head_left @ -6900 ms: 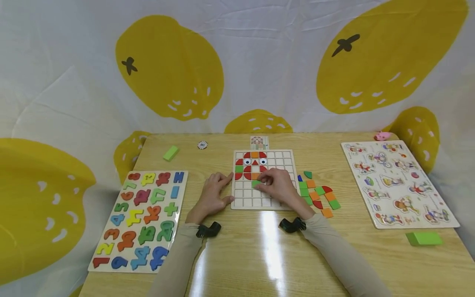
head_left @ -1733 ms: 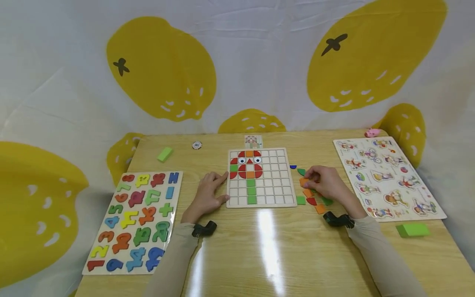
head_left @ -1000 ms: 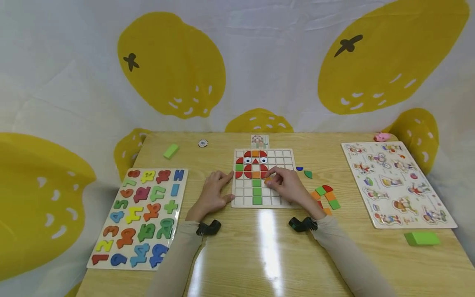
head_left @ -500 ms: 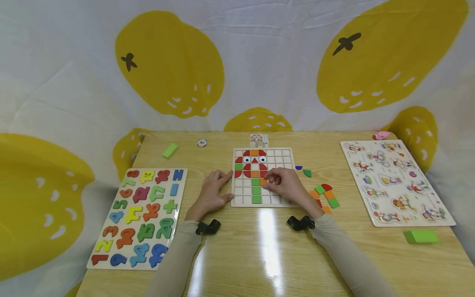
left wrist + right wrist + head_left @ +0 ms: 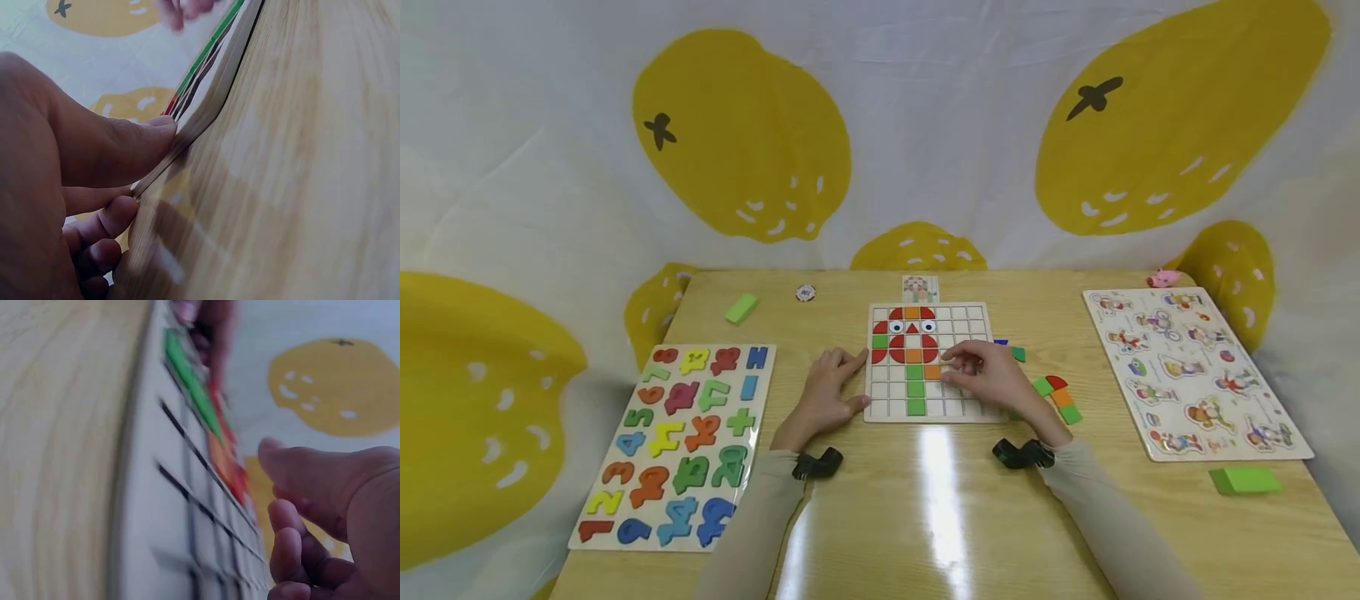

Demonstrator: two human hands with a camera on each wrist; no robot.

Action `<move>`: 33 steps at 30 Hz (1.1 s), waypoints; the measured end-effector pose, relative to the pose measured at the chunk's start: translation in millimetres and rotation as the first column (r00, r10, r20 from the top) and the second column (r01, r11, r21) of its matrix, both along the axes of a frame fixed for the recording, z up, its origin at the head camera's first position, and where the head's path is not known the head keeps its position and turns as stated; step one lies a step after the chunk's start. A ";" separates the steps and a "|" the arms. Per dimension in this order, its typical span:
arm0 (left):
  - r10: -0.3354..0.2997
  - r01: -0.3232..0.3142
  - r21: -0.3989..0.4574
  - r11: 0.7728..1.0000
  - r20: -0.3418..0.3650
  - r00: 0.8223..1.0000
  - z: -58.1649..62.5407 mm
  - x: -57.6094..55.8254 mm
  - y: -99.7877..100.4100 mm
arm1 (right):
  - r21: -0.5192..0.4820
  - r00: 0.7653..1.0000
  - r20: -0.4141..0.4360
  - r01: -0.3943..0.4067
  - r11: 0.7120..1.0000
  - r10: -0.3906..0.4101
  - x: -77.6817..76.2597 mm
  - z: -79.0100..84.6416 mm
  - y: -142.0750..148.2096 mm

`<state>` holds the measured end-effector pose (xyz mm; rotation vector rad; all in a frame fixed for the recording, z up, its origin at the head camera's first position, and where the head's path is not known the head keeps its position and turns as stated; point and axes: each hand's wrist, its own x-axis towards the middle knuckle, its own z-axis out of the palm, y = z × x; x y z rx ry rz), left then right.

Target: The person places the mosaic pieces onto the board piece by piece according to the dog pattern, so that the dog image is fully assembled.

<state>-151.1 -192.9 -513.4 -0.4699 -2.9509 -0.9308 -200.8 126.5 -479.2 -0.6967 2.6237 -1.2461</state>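
Orange tile (image 5: 932, 372) apparently placed

Board (image 5: 955, 408) touched at left edge by left hand (image 5: 827, 396), nothing gripped. Orange tile seen in cell beside green tiles (image 5: 915, 389); right hand (image 5: 996, 375) adjacent, fingers parted, empty. Next, another loose piece (image 5: 1018, 354) should be fetched.

Under the right hand (image 5: 988, 375), the pale board (image 5: 960, 327) is gridded and coloured by red, orange and green tiles (image 5: 915, 389), while beyond it the white cloth (image 5: 917, 125) is printed with yellow fruit (image 5: 752, 142).
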 end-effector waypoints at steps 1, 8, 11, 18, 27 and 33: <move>-0.001 0.001 0.004 1.000 0.003 1.000 -0.2 1.2 0.4 | -0.005 1.000 0.007 0.001 1.000 -0.001 2.1 3.4 11.1; 0.006 -0.006 -0.007 1.000 0.019 1.000 -1.2 4.2 -2.9 | 0.175 0.998 -0.050 -0.034 0.984 0.044 13.9 17.5 90.1; 0.016 -0.016 -0.011 1.000 0.019 1.000 -1.7 4.2 -5.0 | 0.231 0.996 -0.048 -0.061 0.971 0.074 15.6 12.7 104.7; 0.001 -0.001 -0.001 1.000 0.011 1.000 -3.6 2.5 -2.5 | 0.265 1.000 -0.018 -0.010 0.964 0.015 15.6 9.0 111.0; -0.007 0.007 0.009 1.000 -0.011 1.000 -6.2 1.7 -2.7 | -0.141 0.988 0.145 -0.042 0.989 0.063 15.8 10.3 45.3; -0.008 0.008 0.013 1.000 0.000 1.000 -3.3 2.3 -2.2 | -0.035 0.998 0.063 -0.024 0.999 0.026 20.9 -7.0 -8.1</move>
